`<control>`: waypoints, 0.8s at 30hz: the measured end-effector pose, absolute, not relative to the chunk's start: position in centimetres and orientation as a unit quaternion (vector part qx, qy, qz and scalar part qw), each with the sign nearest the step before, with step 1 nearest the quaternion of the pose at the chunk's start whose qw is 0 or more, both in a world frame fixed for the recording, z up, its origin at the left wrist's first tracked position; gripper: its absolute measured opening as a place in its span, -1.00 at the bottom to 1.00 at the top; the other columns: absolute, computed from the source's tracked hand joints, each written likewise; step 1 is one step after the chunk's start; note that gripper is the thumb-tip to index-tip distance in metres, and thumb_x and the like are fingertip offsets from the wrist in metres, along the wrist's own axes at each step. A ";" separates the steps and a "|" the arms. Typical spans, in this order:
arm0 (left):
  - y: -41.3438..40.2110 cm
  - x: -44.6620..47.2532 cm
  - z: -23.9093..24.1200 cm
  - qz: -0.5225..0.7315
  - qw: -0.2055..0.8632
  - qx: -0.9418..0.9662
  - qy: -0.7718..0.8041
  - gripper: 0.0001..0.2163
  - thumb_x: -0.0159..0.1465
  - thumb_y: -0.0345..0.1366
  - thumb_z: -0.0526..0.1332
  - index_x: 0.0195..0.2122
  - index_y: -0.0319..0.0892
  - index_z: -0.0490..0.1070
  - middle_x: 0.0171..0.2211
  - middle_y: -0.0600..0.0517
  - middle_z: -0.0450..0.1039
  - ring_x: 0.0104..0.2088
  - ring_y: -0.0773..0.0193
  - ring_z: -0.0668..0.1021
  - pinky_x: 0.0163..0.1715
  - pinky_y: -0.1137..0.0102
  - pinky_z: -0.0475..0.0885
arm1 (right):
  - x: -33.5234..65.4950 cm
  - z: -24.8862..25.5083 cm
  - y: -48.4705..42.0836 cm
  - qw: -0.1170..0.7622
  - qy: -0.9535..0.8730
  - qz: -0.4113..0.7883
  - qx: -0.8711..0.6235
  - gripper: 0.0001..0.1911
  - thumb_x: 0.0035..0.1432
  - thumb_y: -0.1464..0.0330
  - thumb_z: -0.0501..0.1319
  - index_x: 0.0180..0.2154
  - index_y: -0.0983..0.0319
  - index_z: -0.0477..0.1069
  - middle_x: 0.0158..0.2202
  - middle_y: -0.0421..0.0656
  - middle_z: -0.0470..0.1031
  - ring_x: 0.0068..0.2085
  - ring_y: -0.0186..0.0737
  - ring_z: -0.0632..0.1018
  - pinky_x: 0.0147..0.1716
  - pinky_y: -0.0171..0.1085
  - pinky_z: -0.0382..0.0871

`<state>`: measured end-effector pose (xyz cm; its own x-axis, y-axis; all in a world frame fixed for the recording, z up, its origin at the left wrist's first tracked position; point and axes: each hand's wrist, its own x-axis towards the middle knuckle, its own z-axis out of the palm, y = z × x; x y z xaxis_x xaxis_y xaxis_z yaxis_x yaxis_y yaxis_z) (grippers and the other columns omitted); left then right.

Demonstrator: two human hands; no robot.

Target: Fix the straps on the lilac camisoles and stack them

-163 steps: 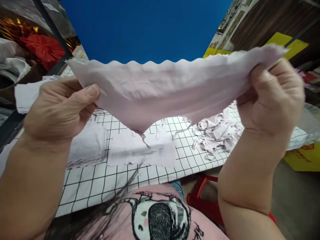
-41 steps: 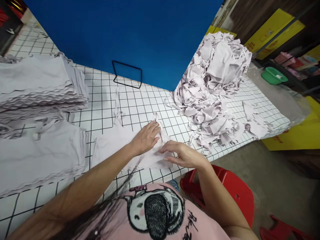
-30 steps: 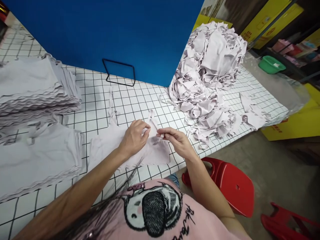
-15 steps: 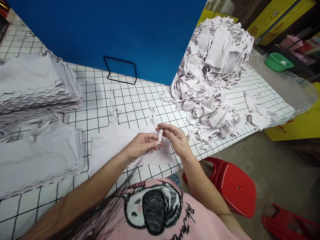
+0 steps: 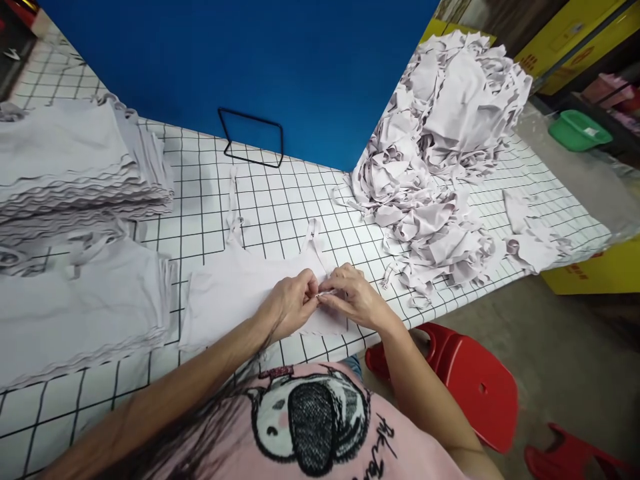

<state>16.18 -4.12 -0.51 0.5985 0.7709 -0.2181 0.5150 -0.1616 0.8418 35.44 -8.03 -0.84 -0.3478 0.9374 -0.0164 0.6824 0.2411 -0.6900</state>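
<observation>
A pale lilac camisole (image 5: pixel 235 293) lies flat on the white grid-patterned table (image 5: pixel 280 207), its two thin straps reaching away from me. My left hand (image 5: pixel 290 307) and my right hand (image 5: pixel 353 297) meet over its right side, fingertips pinched together on a small strip of the garment's strap (image 5: pixel 324 293). Both hands rest low on the cloth, near the table's front edge.
A tall stack of folded lilac garments (image 5: pixel 75 167) sits at the left, with flat pieces (image 5: pixel 75 307) in front of it. A big heap of crumpled lilac garments (image 5: pixel 440 147) fills the right. A black wire frame (image 5: pixel 253 137) stands by the blue wall. Red stools (image 5: pixel 465 380) stand below.
The lilac garment once held up stretched now lies flat on the table. In the last half second both hands came down from holding the strap piece upright to pinching it against the cloth.
</observation>
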 end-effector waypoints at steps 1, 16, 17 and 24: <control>-4.2 16.1 -0.6 0.132 0.461 0.769 0.423 -0.93 0.21 -0.41 0.14 -0.35 -0.13 0.25 -0.55 0.13 0.40 -0.54 0.31 0.46 -0.50 0.45 0.24 | 35.4 -0.8 -7.9 0.200 -0.762 0.309 -0.534 -0.81 0.30 0.21 0.19 -0.16 0.13 0.51 -0.31 -0.16 0.43 -0.14 -0.15 0.37 -0.09 -0.13 0.20; -5.4 13.9 0.7 0.164 0.581 0.672 0.429 -0.85 0.23 -0.30 0.22 -0.42 -0.14 0.26 -0.56 0.15 0.36 -0.50 0.37 0.49 -0.52 0.51 0.28 | 36.8 -1.7 -4.5 0.210 -0.802 0.131 -0.544 -0.79 0.25 0.42 0.21 -0.17 0.04 0.57 -0.16 -0.09 0.41 -0.12 -0.08 0.35 -0.17 -0.09 0.22; -5.6 14.0 0.6 0.168 0.595 0.658 0.430 -0.84 0.23 -0.30 0.23 -0.42 -0.14 0.25 -0.55 0.15 0.37 -0.45 0.35 0.53 -0.50 0.52 0.30 | 36.7 -2.0 -3.7 0.231 -0.797 0.126 -0.543 -0.79 0.27 0.40 0.20 -0.15 0.04 0.57 -0.17 -0.09 0.41 -0.14 -0.09 0.36 -0.17 -0.09 0.24; -6.1 14.2 -0.4 0.182 0.652 0.589 0.441 -0.83 0.25 -0.28 0.22 -0.41 -0.14 0.22 -0.51 0.11 0.42 -0.25 0.20 0.65 -0.44 0.50 0.38 | 36.8 -1.3 -0.4 0.191 -0.805 0.140 -0.544 -0.60 0.24 0.53 0.08 0.02 0.13 0.49 -0.10 -0.03 0.36 -0.09 -0.07 0.37 -0.09 -0.07 0.34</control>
<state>14.22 -6.06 -0.44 0.5441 0.7577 -0.3604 0.2824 0.2391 0.9290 36.83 -0.37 -1.28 -0.3350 0.9293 0.1555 0.8219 0.3690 -0.4339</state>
